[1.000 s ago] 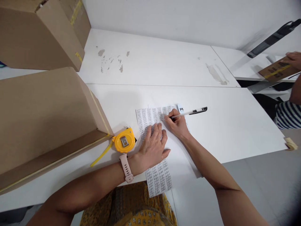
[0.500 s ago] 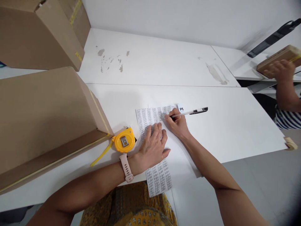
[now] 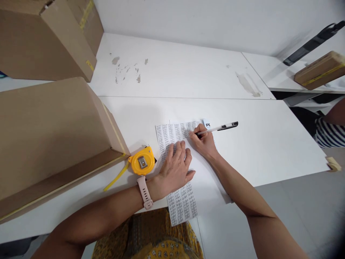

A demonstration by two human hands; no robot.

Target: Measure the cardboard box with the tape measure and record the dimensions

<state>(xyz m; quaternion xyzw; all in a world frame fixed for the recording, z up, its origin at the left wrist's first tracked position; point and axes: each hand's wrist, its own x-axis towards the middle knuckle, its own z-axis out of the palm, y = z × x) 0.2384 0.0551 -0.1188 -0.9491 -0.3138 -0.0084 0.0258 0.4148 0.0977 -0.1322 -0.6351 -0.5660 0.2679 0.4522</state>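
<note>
Rows of small handwriting fill the left part of a white sheet of paper (image 3: 183, 205), which lies on the table and hangs a little over its front edge. My left hand (image 3: 176, 165) rests flat on this sheet with its fingers apart. Between the fingers of my right hand (image 3: 205, 143) is a clear pen with black ends (image 3: 228, 126), its tip down at the writing near the paper's top. A yellow tape measure (image 3: 142, 162) lies just left of my left hand, with its yellow strap trailing toward me.
Large cardboard boxes (image 3: 54, 126) take up the left side of the white table (image 3: 188, 75). At the far right are a smaller taped box (image 3: 320, 72), a long black object (image 3: 309, 45) leaning at the wall, and a co-worker's striped clothing (image 3: 330, 133).
The co-worker's hand has left the small box at the right and drawn back toward the frame edge. My hands, the pen and the paper look almost unmoved.
</note>
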